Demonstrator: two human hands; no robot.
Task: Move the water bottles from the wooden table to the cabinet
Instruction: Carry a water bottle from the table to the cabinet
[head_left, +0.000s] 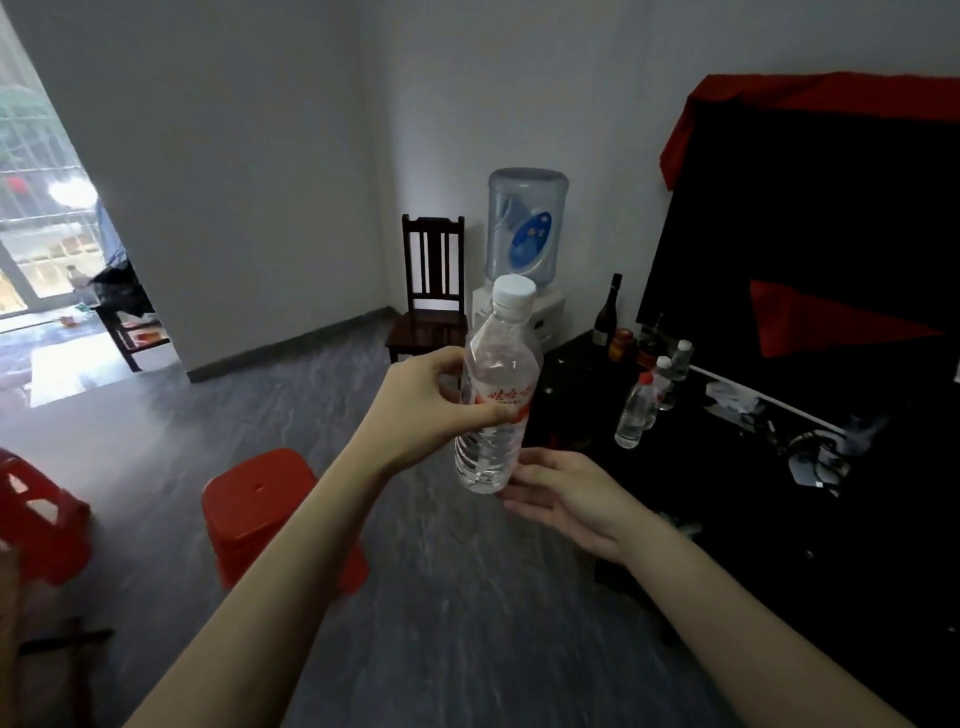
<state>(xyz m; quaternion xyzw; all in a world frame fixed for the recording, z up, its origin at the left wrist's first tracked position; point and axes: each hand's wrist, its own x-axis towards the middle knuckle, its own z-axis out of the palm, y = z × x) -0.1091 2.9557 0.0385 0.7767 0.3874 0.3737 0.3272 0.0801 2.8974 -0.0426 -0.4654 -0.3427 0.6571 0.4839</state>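
From my feed: left hand (415, 410) has fingers and thumb curled round the label band of a clear water bottle (493, 395), white cap up, tilted a bit, held in mid-air just short of the dark cabinet (727, 467). Right hand (566, 499) sits under the bottle's base w/ fingers relaxed and spread, tips touching or nearly touching the bottom; can't tell which. Progress, my read: partway. Three small clear bottles (649, 400) already stand in a row on the cabinet top, near its left end, so those look delivered; this one is in transit and not yet set down. Wooden table isn't in view, so no idea how many remain. Also on the cabinet: a dark wine bottle (608, 312) and brown jars behind the row, a big black TV (805, 249) w/ red cloth draped over it, cables to the right. Left of the cabinet: water dispenser (524, 234), dark wooden chair (431, 291). Further left, red plastic stools (260, 499) on grey marbled floor, bright doorway beyond.
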